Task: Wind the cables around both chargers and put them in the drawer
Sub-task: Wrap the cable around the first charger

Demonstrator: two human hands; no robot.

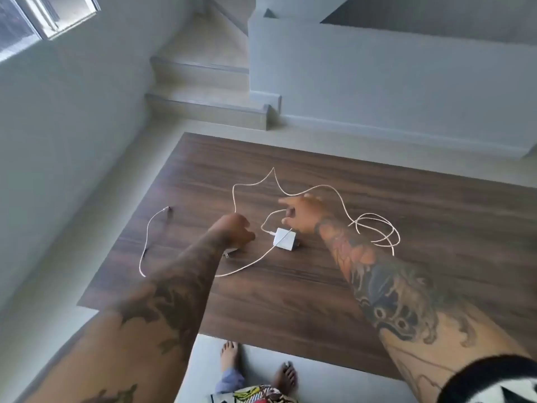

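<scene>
— Two chargers done? — None; the white charger (284,239) sits unwound on the table (406,216), its cable (374,228) sprawled; left hand (232,231) curled over something hidden, right hand (302,212) pinching cable just behind it; no drawer in sight.

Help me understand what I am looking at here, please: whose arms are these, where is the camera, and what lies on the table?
There is no machine here. A person wears a camera on the head, looking down past both tattooed arms, so this single picture is their own view; the bare feet show at the bottom.

On the wooden table sits a white charger with long white cables lying loose, one part coiled to the right. The right hand reaches over a cable just behind the charger; whether it grips it is unclear. The left hand is curled low at the table over a small object, possibly the second charger, mostly hidden. No drawer is in view.
</scene>
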